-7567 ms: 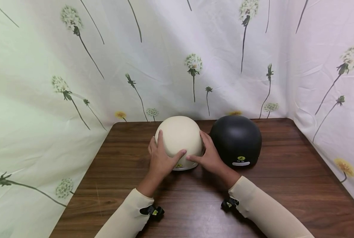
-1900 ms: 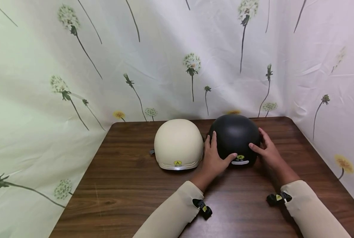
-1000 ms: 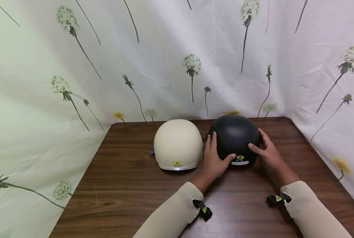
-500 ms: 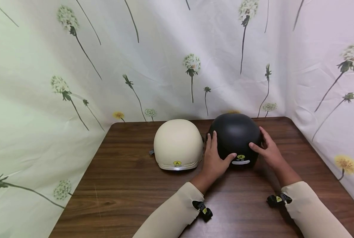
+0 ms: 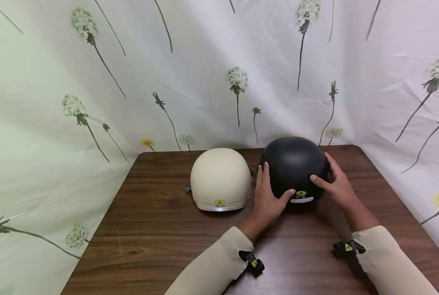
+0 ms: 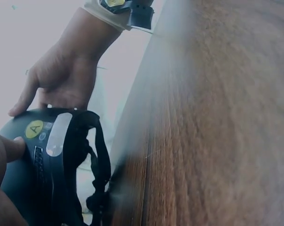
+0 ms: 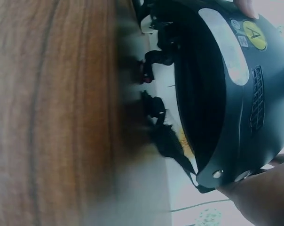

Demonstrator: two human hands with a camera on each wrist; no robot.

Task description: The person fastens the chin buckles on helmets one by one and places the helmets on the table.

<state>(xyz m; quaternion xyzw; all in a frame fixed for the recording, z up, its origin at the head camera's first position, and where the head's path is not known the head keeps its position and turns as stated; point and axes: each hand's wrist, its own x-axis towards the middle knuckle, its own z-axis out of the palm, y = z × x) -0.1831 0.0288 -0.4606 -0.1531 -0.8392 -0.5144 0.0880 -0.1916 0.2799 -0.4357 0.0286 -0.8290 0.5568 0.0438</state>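
Observation:
My left hand (image 5: 267, 198) and right hand (image 5: 337, 184) grip a black helmet (image 5: 293, 170) from its two sides, thumbs on its near face and fingers round the flanks. That face carries a yellow "A" sticker (image 6: 34, 128) and a pale label strip (image 5: 302, 200). Both wrist views show the helmet raised off the table, with dark straps (image 7: 168, 141) hanging below its rim. To its left stands a cream helmet (image 5: 221, 176) on the table, close beside my left fingers, a bit of its buckle (image 5: 187, 189) showing at its left.
The brown wooden table (image 5: 149, 229) has rounded far corners. Right behind it hangs a white curtain (image 5: 204, 82) printed with dandelions, which also runs along both sides. Black wrist straps (image 5: 252, 262) sit over the cream sleeves (image 5: 215, 262).
Earlier, both hands held the cream helmet; they have let it go and moved right to the black one. Over the last second the black helmet has risen slightly, shifting a little right.

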